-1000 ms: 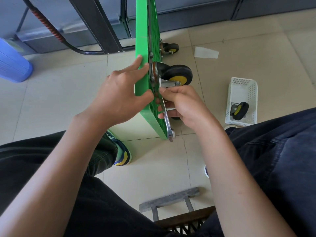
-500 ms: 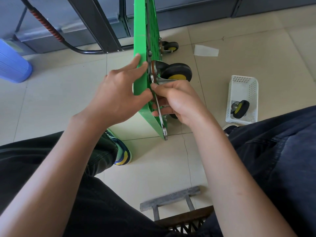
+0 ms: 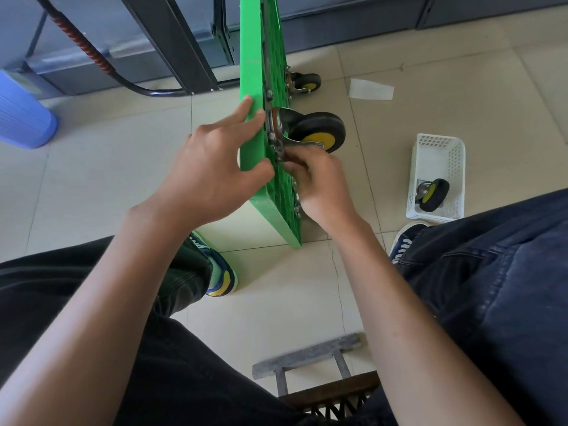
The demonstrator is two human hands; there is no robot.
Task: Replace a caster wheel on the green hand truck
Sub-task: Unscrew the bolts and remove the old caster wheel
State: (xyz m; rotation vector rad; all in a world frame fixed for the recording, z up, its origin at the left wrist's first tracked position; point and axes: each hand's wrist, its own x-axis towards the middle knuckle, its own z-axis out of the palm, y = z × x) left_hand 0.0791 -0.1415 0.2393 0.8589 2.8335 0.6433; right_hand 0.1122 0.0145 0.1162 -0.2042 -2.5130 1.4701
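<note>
The green hand truck (image 3: 255, 56) stands on its edge on the tiled floor, wheels facing right. My left hand (image 3: 209, 173) grips the deck's near edge, fingers on the smooth face and thumb hooked round the rim. A black caster with a yellow hub (image 3: 319, 130) sits on its mounting plate against the deck. My right hand (image 3: 319, 182) is curled at that plate just below the caster, holding a steel wrench (image 3: 296, 195) of which only a short piece shows under the palm. Another caster (image 3: 431, 195) lies in a white basket (image 3: 439, 149) to the right.
A second mounted caster (image 3: 305, 81) is farther along the deck. A black metal frame with a hose (image 3: 172, 41) stands behind, a blue bin (image 3: 21, 115) at the left, a paper scrap (image 3: 370, 89) on the floor. My knees and shoes flank the truck; a metal stool edge (image 3: 307, 358) is below.
My right hand has swung the wrench up and in against the deck; its free end no longer hangs below the deck corner. My left hand keeps its hold on the deck.
</note>
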